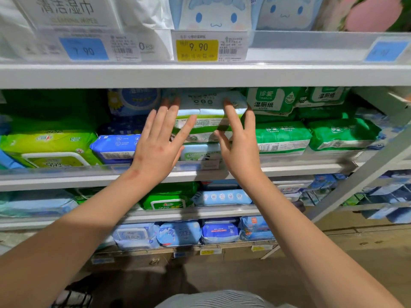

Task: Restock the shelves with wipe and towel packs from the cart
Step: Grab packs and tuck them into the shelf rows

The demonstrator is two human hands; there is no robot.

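Observation:
A stack of wipe packs fills the middle shelf (200, 172) in front of me. On top lies a pale blue and white wipe pack (203, 102), over a green and white pack (201, 127) and a light blue pack (200, 152). My left hand (159, 143) reaches in with straight fingers, its fingertips touching the left end of the top pack. My right hand (239, 141) mirrors it, fingers straight, fingertips on the right end of that pack. Neither hand curls round anything. The cart is out of view.
Green packs (282, 136) stand right of the stack, blue packs (115, 147) and yellow-green ones (49, 147) left. The upper shelf edge (200, 74) with price tags (196, 50) hangs just above my fingers. Lower shelves hold more blue packs. A grey slanted upright (360, 174) crosses at right.

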